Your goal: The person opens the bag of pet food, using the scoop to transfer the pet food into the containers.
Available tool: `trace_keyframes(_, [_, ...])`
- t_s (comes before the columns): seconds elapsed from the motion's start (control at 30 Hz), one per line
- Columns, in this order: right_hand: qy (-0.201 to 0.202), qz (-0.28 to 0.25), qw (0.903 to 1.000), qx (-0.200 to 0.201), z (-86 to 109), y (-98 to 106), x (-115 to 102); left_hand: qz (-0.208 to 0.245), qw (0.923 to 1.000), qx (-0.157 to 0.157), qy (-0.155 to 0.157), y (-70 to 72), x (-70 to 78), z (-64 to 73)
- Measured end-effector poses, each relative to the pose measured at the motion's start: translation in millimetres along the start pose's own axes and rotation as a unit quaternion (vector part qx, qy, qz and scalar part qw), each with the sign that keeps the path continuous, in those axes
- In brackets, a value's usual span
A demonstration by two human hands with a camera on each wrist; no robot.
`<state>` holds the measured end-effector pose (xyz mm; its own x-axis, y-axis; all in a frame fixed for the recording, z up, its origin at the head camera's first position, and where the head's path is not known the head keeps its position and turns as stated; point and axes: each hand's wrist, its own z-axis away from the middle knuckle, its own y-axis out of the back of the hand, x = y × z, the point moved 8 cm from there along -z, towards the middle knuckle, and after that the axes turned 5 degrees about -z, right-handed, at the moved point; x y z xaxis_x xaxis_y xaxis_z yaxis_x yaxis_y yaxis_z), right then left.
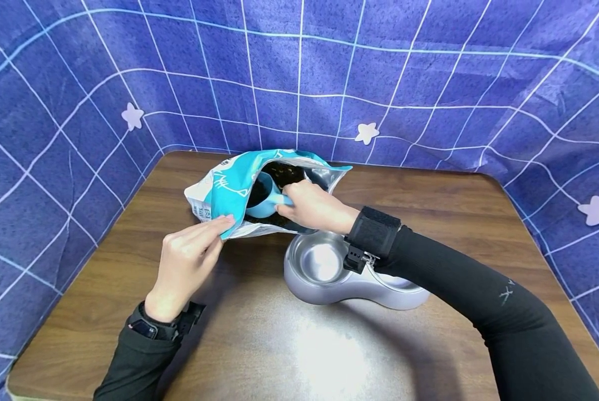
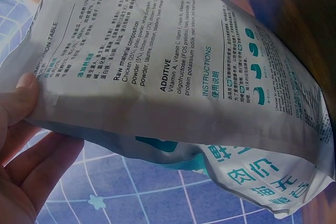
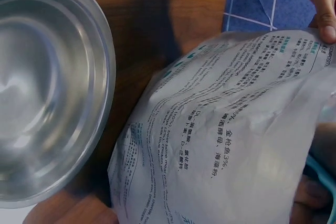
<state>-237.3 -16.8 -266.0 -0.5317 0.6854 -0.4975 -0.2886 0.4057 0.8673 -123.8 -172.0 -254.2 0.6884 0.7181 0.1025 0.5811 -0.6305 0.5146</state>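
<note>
A turquoise and white pet food bag lies open-mouthed near the back of the table, dark kibble showing inside. My left hand pinches the near left edge of its mouth between thumb and fingers; the left wrist view shows the thumb on the printed white panel. Inside the mouth, my right hand grips the handle of a light blue scoop, whose cup faces up with dark contents. In the right wrist view the bag wall hides most of that hand and scoop.
A grey double pet bowl with shiny steel dishes stands just in front of the bag, partly under my right forearm. Blue grid-patterned cloth with star shapes surrounds the brown wooden table at the back and sides.
</note>
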Motion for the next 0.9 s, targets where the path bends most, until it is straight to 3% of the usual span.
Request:
trace_keyframes(0.2, [-0.006, -0.004, 1.0, -0.002, 7.1, 3, 1, 0.002, 1.0, 0.0, 0.0, -0.7, -1.3, 0.4])
trace_keyframes(0.9, [0.031, -0.022, 0.999, 0.021, 35.0, 21, 0, -0.002, 1.0, 0.0, -0.002, -1.1, -2.1, -0.4])
